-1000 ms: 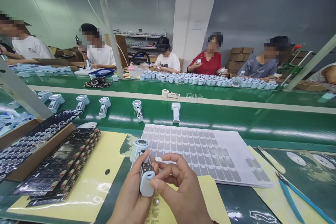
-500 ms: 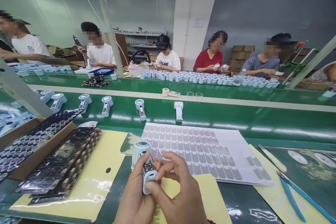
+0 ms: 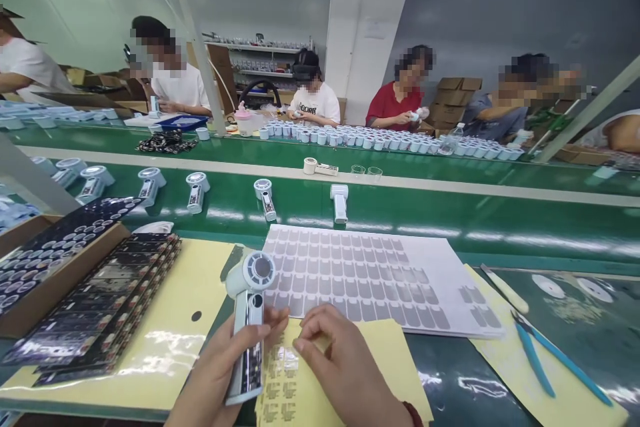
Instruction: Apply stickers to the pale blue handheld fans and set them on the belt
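Note:
My left hand (image 3: 220, 373) is wrapped round a pale blue handheld fan (image 3: 247, 327), upright with its round head at the top and a dark strip along its handle. Beside it my right hand (image 3: 345, 373) rests with fingertips pinched on a yellow sheet (image 3: 300, 387) of small printed labels; whether a label is between the fingers I cannot make out. Just beyond lies a white sheet (image 3: 380, 280) of grey stickers, partly peeled.
Stacked dark panels (image 3: 100, 307) and a cardboard box (image 3: 45, 267) lie at left. Blue tweezers (image 3: 545, 357) and a white tool (image 3: 505, 288) lie at right. Several fans (image 3: 195, 190) ride the green conveyor (image 3: 450, 213). Several people sit across, behind rows of small cups (image 3: 380, 140).
My left hand has swung the fan to the left and stood it upright. My right hand left the fan's base and dropped onto the yellow label sheet. The view tilted down slightly.

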`<action>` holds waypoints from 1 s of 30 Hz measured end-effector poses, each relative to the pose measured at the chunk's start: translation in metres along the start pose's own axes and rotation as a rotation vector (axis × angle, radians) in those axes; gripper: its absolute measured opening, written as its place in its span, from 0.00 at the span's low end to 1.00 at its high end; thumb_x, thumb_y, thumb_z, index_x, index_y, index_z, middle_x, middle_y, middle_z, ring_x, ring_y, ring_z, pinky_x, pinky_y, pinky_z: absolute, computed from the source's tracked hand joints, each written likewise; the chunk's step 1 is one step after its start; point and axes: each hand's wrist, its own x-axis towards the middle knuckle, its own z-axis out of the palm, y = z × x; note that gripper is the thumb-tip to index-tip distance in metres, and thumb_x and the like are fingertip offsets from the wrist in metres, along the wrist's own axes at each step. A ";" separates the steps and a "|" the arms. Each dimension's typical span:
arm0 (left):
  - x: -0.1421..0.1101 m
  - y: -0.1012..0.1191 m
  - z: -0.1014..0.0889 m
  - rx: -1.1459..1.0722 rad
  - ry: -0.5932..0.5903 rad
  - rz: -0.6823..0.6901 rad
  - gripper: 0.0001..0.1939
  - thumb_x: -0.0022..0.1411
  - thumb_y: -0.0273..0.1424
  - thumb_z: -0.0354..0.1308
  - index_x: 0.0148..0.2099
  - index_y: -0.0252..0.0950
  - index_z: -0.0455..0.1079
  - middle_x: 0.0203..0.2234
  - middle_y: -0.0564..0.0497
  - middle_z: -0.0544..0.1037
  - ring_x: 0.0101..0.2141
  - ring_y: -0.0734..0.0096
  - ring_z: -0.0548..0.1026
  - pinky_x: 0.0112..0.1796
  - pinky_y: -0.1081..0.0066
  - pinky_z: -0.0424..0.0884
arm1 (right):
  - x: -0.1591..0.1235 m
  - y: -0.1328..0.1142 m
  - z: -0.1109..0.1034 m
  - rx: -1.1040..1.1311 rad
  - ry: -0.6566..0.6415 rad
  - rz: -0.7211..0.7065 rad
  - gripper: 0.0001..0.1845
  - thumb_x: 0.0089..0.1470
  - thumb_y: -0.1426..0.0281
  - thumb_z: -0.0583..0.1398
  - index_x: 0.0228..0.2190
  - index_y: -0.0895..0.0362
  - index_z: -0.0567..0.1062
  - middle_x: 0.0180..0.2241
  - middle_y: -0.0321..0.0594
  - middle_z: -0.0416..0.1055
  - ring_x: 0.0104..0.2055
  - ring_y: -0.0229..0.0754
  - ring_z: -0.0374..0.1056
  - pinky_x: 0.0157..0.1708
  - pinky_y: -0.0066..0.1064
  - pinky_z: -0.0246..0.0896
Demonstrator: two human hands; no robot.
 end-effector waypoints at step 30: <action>0.021 -0.003 0.029 -0.036 -0.022 -0.037 0.24 0.57 0.35 0.65 0.56 0.37 0.72 0.49 0.46 0.78 0.49 0.57 0.75 0.44 0.67 0.75 | 0.017 -0.052 -0.026 0.118 -0.124 -0.048 0.11 0.52 0.80 0.63 0.24 0.55 0.71 0.35 0.32 0.64 0.34 0.35 0.66 0.29 0.23 0.61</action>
